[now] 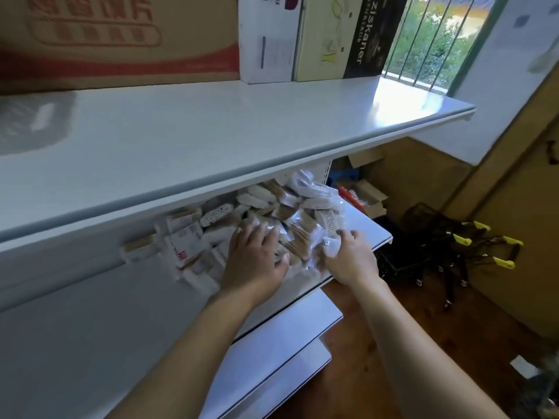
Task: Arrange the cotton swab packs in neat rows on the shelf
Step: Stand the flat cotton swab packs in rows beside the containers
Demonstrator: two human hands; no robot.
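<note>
Clear-wrapped cotton swab packs (290,219), white tips and tan sticks, lie heaped at mixed angles on the lower shelf (363,231), the left hand (257,258) flat with fingers spread on them, the right hand (351,258) pinching one pack's wrapper.

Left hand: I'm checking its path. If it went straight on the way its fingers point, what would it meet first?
Probably the loose heap of cotton swab packs just beyond the left hand; depth is unclear.
</note>
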